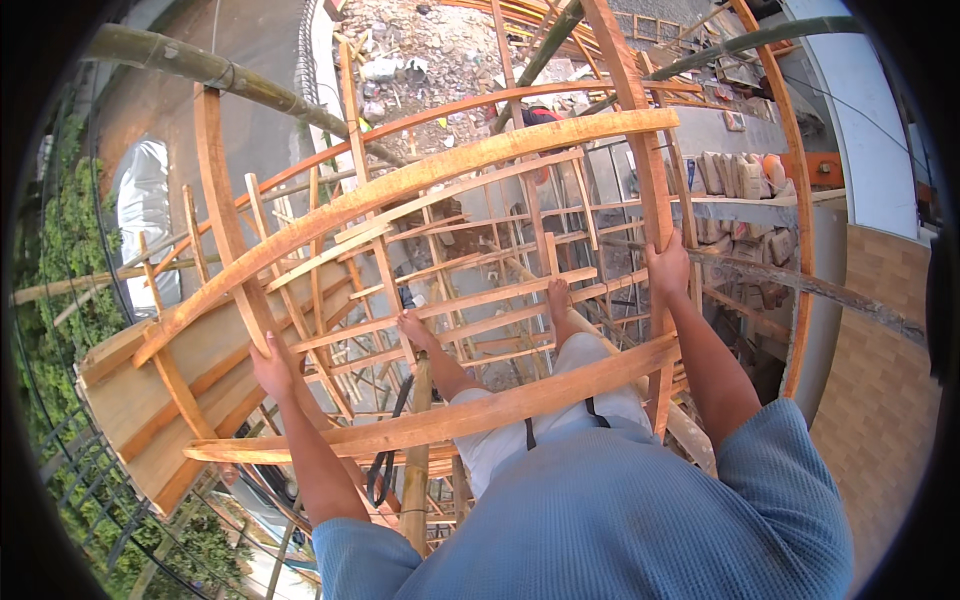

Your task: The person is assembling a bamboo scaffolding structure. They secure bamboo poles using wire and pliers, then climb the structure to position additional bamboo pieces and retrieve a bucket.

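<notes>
A wooden frame spans the space before me, two long posts joined by cross-beams that look bowed in this lens. My left hand (272, 370) is closed round the left wooden post (222, 185). Higher up, my right hand (668, 268) grips the right wooden post (640, 150), its fingers wrapped round the edge. The far cross-beam (420, 185) runs beyond both hands, and the near cross-beam (440, 408) passes in front of my body. Both bare feet show through the frame, the left foot (415, 328) and the right foot (560, 297) on narrow timbers.
Beneath me lies a deep lattice of wooden battens (480, 300) with gaps down to lower ground. A bamboo pole (225, 75) crosses at upper left. Plywood boards (180, 385) stand at left, beside wires and greenery. Stacked sacks (735, 175) and a tiled surface (880, 350) are at right.
</notes>
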The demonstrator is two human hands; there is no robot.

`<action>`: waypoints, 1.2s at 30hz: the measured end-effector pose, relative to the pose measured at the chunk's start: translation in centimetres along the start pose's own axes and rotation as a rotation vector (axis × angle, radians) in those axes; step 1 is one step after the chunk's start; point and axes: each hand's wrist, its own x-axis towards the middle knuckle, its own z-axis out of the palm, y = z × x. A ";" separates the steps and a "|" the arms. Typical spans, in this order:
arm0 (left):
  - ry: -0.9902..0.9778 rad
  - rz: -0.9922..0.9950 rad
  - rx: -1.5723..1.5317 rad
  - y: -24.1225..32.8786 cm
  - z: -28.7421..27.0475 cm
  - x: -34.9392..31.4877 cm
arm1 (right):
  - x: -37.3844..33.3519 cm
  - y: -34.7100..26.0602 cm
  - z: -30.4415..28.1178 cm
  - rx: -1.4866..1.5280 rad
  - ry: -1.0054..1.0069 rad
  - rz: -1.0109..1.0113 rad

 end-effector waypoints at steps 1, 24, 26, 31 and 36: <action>-0.006 0.011 -0.018 -0.6 0.0 0.1 | 0.0 0.1 0.1 0.006 -0.011 0.001; -0.018 -0.133 0.172 -1.4 -3.1 0.6 | -0.5 2.8 3.2 0.055 -0.043 -0.056; -0.026 -0.147 0.132 -1.6 -3.3 0.6 | 0.9 4.1 4.9 0.059 0.048 -0.147; -0.012 -0.126 0.187 -1.6 -0.2 0.2 | -0.7 -1.5 -0.6 0.122 -0.084 -0.033; 0.019 -0.041 0.102 -1.7 1.0 0.4 | 0.6 -2.5 -1.3 0.080 -0.024 -0.038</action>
